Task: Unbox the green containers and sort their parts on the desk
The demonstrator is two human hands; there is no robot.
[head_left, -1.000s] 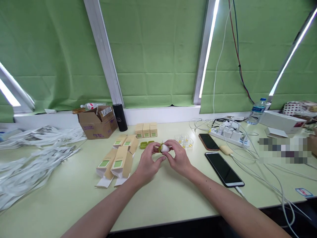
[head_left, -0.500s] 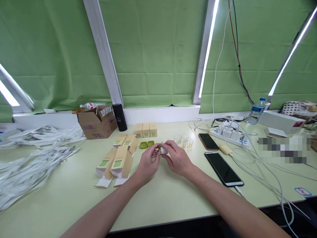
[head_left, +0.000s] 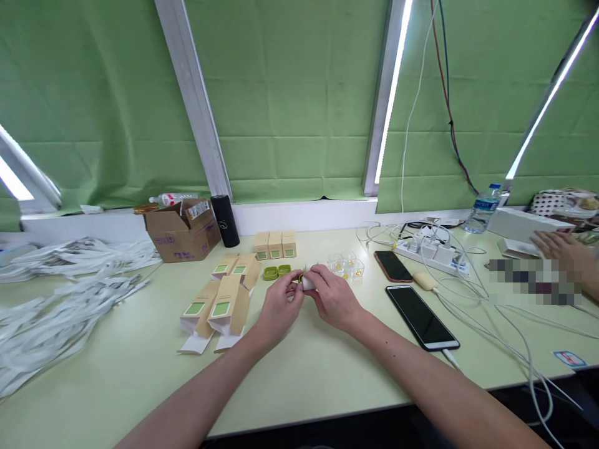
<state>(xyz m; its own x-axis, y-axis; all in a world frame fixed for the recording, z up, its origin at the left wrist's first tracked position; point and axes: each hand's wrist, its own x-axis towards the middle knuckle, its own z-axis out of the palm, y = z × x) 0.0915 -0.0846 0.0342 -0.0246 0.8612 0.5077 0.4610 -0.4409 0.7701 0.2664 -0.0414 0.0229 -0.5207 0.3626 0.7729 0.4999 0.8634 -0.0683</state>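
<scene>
On my feed I count three small upright tan cardboard boxes [head_left: 275, 245] and four longer tan cartons [head_left: 229, 298] lying down. My left hand [head_left: 281, 304] and right hand [head_left: 337, 300] are both pinched on one rounded white piece [head_left: 308, 284], near a two-cup olive-green case [head_left: 277, 272]. Another person's hand [head_left: 559, 249] has since reached in at right. A clear plastic tray [head_left: 352, 266] holds gold-coloured bits [head_left: 358, 273].

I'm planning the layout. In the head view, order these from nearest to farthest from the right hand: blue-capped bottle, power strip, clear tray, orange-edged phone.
From the right hand:
1. Clear tray, just beyond it.
2. Orange-edged phone, to the right.
3. Power strip, farther right.
4. Blue-capped bottle, far right at the back.
</scene>
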